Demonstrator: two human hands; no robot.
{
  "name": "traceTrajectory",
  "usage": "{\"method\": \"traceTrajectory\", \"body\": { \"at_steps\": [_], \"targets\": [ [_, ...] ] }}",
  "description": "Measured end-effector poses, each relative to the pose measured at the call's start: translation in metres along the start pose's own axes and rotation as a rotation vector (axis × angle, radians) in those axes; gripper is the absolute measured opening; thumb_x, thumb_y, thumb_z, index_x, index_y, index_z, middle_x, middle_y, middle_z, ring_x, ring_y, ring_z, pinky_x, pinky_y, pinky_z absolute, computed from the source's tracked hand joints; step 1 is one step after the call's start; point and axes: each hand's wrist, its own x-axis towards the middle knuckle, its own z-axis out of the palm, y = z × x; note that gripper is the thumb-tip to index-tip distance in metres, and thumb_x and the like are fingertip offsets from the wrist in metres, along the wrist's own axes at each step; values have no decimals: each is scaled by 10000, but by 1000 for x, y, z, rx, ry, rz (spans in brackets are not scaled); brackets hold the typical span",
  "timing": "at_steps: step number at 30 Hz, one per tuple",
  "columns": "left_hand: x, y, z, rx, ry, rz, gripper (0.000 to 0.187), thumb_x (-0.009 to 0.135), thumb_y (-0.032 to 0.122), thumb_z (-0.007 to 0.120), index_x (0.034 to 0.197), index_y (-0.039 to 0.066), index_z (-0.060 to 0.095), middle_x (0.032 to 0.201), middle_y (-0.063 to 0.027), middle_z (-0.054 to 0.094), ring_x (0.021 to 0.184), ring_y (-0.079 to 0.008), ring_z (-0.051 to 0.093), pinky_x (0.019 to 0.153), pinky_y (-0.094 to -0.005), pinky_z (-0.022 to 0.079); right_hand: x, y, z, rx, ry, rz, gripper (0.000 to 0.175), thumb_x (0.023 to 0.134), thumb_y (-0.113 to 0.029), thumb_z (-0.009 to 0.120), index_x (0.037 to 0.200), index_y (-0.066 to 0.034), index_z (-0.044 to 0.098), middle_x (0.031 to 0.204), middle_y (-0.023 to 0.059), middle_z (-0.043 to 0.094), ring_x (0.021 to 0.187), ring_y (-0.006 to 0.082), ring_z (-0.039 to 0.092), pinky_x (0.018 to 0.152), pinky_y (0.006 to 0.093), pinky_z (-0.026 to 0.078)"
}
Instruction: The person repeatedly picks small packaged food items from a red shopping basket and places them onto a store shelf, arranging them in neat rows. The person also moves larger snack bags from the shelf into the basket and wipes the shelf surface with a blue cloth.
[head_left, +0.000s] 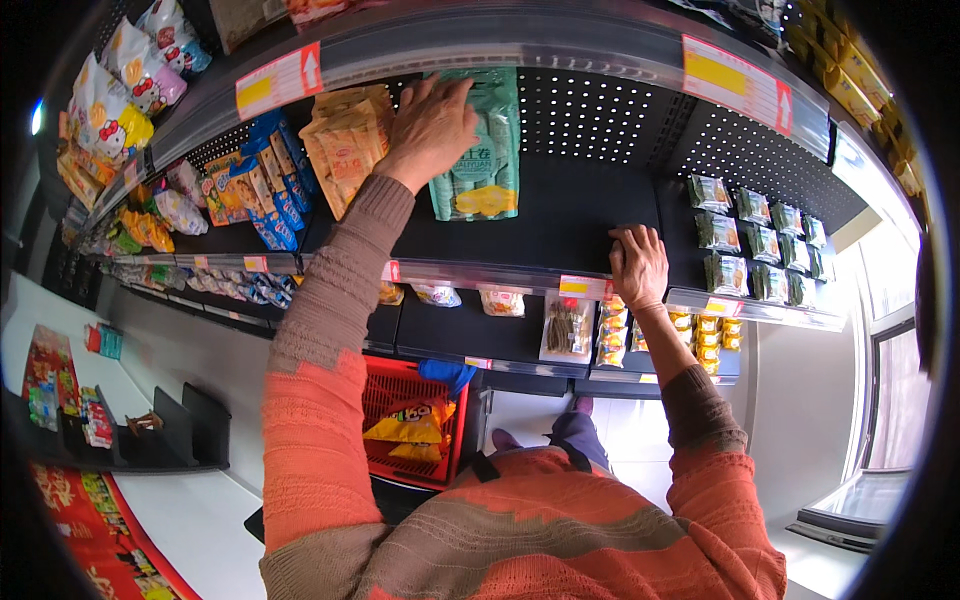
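Observation:
Reaching to the back of the black shelf (577, 210), my left hand (436, 129) lies over the upper left part of a green snack bag (484, 161). The bag stands upright against the perforated back panel. Whether the fingers grip it is hidden beneath the hand. Left of that hand stand orange snack pouches (345, 142), partly covered by it. My right hand (641, 262) rests on the front of the same shelf with nothing in it, fingers somewhat apart. Small clear-wrapped packs (724, 274) stand in rows to its right.
Blue snack packs (274, 187) fill the left of this shelf. A lower shelf (465, 334) holds a clear tray pack (568, 326) and yellow packs (613, 330). Beneath, a red basket (459, 442) contains yellow bags (409, 420). An upper shelf edge (480, 60) overhangs my left hand.

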Motion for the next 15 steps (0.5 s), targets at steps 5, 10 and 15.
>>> {"method": "traceTrajectory", "body": {
  "at_steps": [5,10,15],
  "targets": [
    [9,-11,-12,1,-74,60,372,1050,230,560,1370,60,643,1238,-164,645,1310,-352,515,1116,-499,379,0,2,-1,20,25,-6,205,931,-190,622,1090,-95,711,1122,74,657,1045,296,601,912,427,476],
    [-4,-6,-57,-293,-238,-2,164,1000,174,679,1053,20,664,1059,-113,680,1024,-315,684,892,-414,514,1,0,-1,23,6,6,204,932,-193,623,1090,-99,713,1119,73,656,1045,301,600,910,429,475],
    [-49,-18,-68,-334,-69,-22,141,1008,155,661,1026,17,637,972,-101,726,905,-276,699,812,-385,529,2,2,1,-3,-18,-6,196,930,-193,625,1084,-111,715,1092,82,651,1049,307,605,897,438,479]
  ]
}}
